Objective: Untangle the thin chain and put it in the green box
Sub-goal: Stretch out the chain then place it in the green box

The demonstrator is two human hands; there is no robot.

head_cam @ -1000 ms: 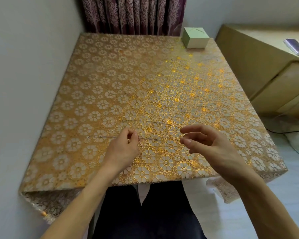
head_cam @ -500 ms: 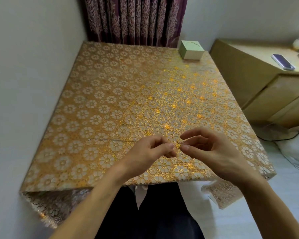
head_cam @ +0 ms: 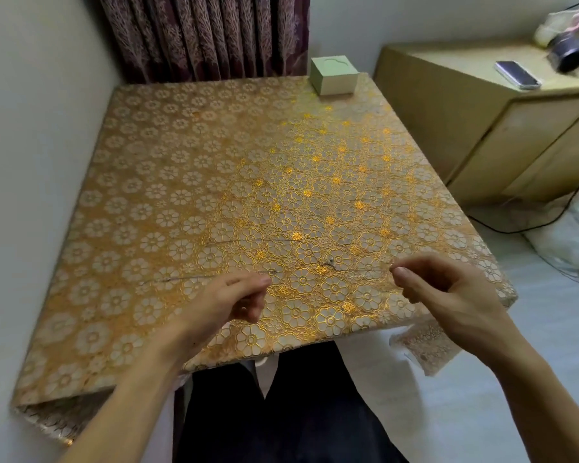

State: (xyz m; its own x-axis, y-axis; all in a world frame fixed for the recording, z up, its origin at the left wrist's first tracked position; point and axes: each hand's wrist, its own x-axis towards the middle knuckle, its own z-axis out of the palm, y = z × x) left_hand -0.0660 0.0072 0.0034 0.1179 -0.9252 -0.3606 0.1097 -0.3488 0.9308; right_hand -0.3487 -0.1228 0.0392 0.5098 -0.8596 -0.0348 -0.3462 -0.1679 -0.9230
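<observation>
Thin chain (head_cam: 330, 262) along table's (head_cam: 181, 162) near edge, right hand (head_cam: 442, 289) pinching it, left hand's (head_cam: 231, 297) grip unclear, green box (head_cam: 333, 76) far corner.

The thin chain (head_cam: 330, 262) is too fine to trace fully

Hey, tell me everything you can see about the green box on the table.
The green box is small, squarish and pale green, and looks like cardboard. Its top has a thin curly line on it and its sides are plain. It looks closed and sits upright and flat at the far right corner of the table, just in front of the curtain. Only the tablecloth touches it. The left hand and right hand are at the near edge, away from it.
</observation>
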